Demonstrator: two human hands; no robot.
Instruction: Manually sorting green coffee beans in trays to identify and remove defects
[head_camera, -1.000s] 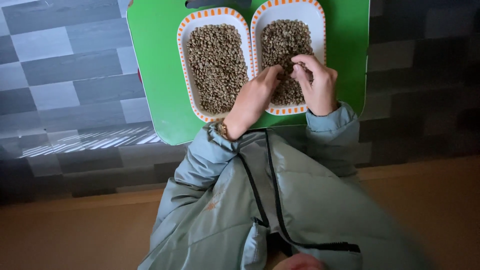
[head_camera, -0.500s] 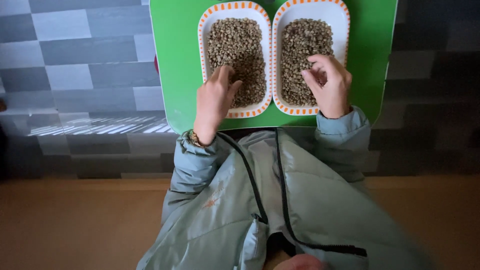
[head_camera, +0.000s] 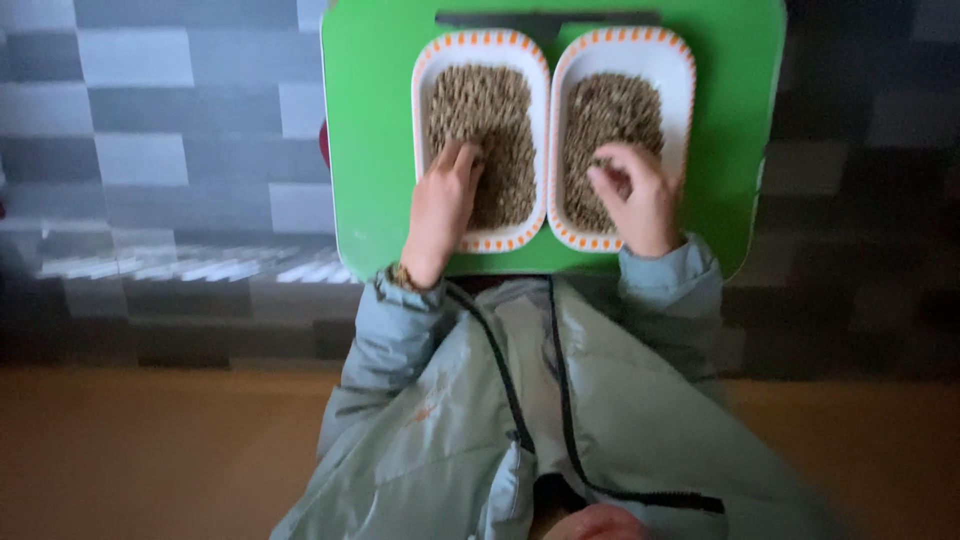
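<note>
Head view, left hand: the left hand lies palm down on the near half of the left dish, fingers loosely spread and flat on the beans; it grips nothing that can be made out.
Head view, right hand: the right hand is over the near half of the right dish, thumb and forefinger drawn close together as in a pinch; the frame is too blurred to tell whether a bean sits between them.
Beans: pale greenish-brown beans fill both dishes in an even layer, more thickly in the left one; the right dish shows bare white at its far end.
Dishes: two white oblong dishes with orange dashed rims, side by side and just touching along their long edges.
Tray: both dishes stand on a bright green tray with rounded corners.
Clothing: pale grey-green padded jacket with a dark zip; a gold-coloured wristband shows at the left cuff.
Surroundings: grey tiled floor beyond the tray.
</note>
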